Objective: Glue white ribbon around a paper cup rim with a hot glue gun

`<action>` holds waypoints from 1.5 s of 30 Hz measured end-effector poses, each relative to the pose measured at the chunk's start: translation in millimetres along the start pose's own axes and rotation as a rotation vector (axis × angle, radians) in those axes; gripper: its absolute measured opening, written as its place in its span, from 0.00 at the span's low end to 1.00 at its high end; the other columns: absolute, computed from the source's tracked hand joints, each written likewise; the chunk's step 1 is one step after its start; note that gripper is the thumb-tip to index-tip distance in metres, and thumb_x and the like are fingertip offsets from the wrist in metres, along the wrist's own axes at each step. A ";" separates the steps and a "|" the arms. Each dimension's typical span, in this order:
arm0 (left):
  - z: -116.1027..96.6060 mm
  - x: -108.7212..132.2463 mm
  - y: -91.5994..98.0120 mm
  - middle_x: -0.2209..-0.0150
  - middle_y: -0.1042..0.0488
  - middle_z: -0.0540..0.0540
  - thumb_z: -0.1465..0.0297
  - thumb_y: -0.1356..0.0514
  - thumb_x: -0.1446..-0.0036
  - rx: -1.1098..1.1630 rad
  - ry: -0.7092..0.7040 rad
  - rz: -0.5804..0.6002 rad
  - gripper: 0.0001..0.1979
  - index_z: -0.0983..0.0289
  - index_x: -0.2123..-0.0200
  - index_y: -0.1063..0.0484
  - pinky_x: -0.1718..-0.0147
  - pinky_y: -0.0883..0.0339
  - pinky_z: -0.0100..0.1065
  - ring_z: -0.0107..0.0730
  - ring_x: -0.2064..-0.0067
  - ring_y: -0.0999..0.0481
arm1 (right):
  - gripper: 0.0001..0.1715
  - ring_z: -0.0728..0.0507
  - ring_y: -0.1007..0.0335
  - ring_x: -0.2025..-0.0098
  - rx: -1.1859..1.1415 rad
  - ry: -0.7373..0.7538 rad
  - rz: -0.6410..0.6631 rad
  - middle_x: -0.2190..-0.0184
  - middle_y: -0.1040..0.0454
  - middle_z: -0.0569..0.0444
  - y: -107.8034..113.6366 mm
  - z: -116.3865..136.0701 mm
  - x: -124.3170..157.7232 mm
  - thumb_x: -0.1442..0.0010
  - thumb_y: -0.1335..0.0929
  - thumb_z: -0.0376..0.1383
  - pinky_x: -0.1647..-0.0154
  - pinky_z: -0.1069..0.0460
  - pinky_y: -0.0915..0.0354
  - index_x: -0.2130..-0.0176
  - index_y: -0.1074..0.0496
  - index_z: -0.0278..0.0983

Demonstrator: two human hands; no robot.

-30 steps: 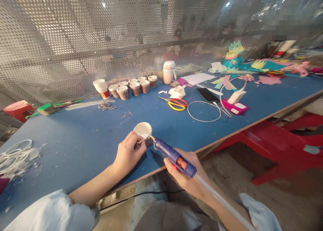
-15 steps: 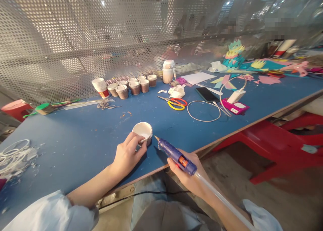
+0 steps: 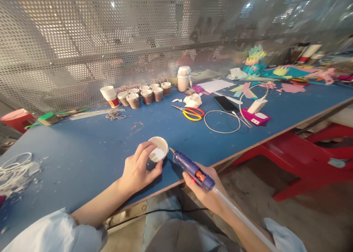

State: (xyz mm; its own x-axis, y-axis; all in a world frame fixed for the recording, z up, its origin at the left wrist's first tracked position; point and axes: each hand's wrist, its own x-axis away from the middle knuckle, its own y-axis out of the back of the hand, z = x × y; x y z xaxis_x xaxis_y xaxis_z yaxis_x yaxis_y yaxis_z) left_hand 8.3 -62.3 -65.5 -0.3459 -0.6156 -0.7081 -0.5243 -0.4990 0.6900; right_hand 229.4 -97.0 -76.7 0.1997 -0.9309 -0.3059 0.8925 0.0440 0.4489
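My left hand [image 3: 140, 167] is closed on a small paper cup [image 3: 162, 148] near the table's front edge, with some fingers inside the rim and the thumb outside. The cup tilts so that its white inside faces me. In my right hand [image 3: 205, 187] is a blue glue gun [image 3: 190, 166], with a long clear glue stick [image 3: 237, 213] coming out of its back. The gun's nozzle points at the cup's right side, a small gap away from the rim.
Several brown-wrapped cups [image 3: 147, 95] and a stack of paper cups [image 3: 109, 94] stand at the back. Scissors [image 3: 193, 114], a phone [image 3: 225, 103], a cable and a pink power strip [image 3: 255, 117] lie right of centre. A red chair [image 3: 298, 156] stands at the right.
My left hand has turned and tilted the cup, shifting it slightly right and nearer the nozzle. The fingers have changed their hold on the rim. The glue gun has hardly moved.
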 end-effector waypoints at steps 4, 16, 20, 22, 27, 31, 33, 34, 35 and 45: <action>1.3 0.0 4.6 0.54 0.27 0.63 0.70 0.42 0.45 -0.001 -0.048 0.022 0.20 0.65 0.49 0.38 0.76 0.29 0.27 0.34 0.63 0.22 | 0.15 0.52 0.49 0.81 0.001 0.014 -0.026 0.83 0.45 0.63 1.3 1.9 -0.4 0.39 0.36 0.39 0.77 0.56 0.46 0.76 0.43 0.39; 9.3 5.4 1.1 0.42 0.34 0.76 0.50 0.34 0.52 -0.113 -0.061 0.134 0.52 0.65 0.34 0.58 0.70 0.23 0.37 0.51 0.53 0.21 | 0.11 0.51 0.47 0.80 -0.002 -0.044 -0.047 0.82 0.41 0.61 4.6 3.0 -4.6 0.40 0.35 0.38 0.76 0.56 0.43 0.73 0.37 0.38; 14.6 3.7 4.3 0.38 0.42 0.82 0.44 0.35 0.59 -0.169 -0.123 0.186 0.63 0.64 0.31 0.68 0.65 0.23 0.46 0.64 0.46 0.27 | 0.11 0.51 0.46 0.80 -0.002 -0.072 -0.053 0.82 0.41 0.61 6.0 1.8 -3.9 0.40 0.35 0.39 0.76 0.56 0.42 0.72 0.36 0.37; 20.2 0.6 9.1 0.35 0.49 0.84 0.42 0.35 0.61 -0.167 -0.185 0.215 0.67 0.64 0.31 0.72 0.59 0.26 0.51 0.68 0.41 0.33 | 0.12 0.51 0.48 0.80 -0.008 -0.089 -0.062 0.82 0.42 0.61 8.0 1.0 -4.0 0.41 0.35 0.40 0.77 0.56 0.43 0.74 0.37 0.38; 50.3 -4.4 31.5 0.31 0.59 0.79 0.50 0.29 0.62 -0.135 -0.130 0.404 0.69 0.63 0.31 0.74 0.42 0.42 0.56 0.62 0.32 0.50 | 0.15 0.51 0.45 0.83 -0.066 -0.167 -0.080 0.85 0.41 0.62 18.0 -1.7 -9.6 0.42 0.34 0.43 0.80 0.55 0.43 0.76 0.38 0.39; 92.9 4.5 48.7 0.32 0.47 0.66 0.55 0.33 0.54 -0.134 0.089 0.647 0.50 0.57 0.32 0.52 0.44 0.37 0.51 0.56 0.34 0.41 | 0.17 0.50 0.44 0.84 -0.120 -0.256 -0.112 0.87 0.40 0.61 26.5 -3.4 -19.1 0.43 0.33 0.47 0.83 0.55 0.45 0.74 0.32 0.37; 116.5 12.1 56.2 0.37 0.35 0.61 0.55 0.37 0.51 -0.156 0.158 0.649 0.38 0.56 0.37 0.40 0.47 0.35 0.49 0.53 0.39 0.33 | 0.19 0.51 0.45 0.85 -0.161 -0.311 -0.109 0.88 0.41 0.61 30.0 -4.1 -24.4 0.43 0.33 0.49 0.83 0.55 0.45 0.74 0.30 0.36; 127.7 15.6 60.3 0.42 0.29 0.60 0.55 0.39 0.48 -0.185 0.190 0.607 0.31 0.56 0.41 0.35 0.48 0.34 0.48 0.51 0.43 0.29 | 0.20 0.51 0.45 0.85 -0.178 -0.329 -0.094 0.89 0.40 0.61 31.6 -4.6 -27.1 0.44 0.33 0.50 0.84 0.55 0.45 0.74 0.29 0.36; 138.0 18.5 65.1 0.47 0.24 0.58 0.57 0.42 0.46 -0.241 0.228 0.549 0.25 0.57 0.46 0.30 0.50 0.33 0.48 0.49 0.47 0.25 | 0.21 0.51 0.45 0.86 -0.192 -0.340 -0.073 0.89 0.40 0.61 33.1 -5.2 -29.7 0.44 0.34 0.50 0.84 0.55 0.45 0.74 0.29 0.36; 134.4 -0.3 78.7 0.75 0.25 0.48 0.53 0.39 0.48 -0.131 0.578 0.232 0.15 0.59 0.73 0.26 0.72 0.31 0.32 0.34 0.73 0.25 | 0.21 0.51 0.47 0.86 -0.307 -0.353 -0.028 0.90 0.39 0.60 30.8 -16.9 -41.2 0.45 0.32 0.50 0.84 0.55 0.49 0.75 0.29 0.36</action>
State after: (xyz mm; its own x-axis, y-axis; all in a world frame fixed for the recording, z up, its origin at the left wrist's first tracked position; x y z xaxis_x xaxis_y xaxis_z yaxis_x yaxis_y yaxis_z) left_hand -137.4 -19.4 -31.2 0.0561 -0.9283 -0.3675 -0.3739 -0.3608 0.8544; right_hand 255.4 -51.1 -64.5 0.0719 -0.9973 0.0140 0.9845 0.0732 0.1593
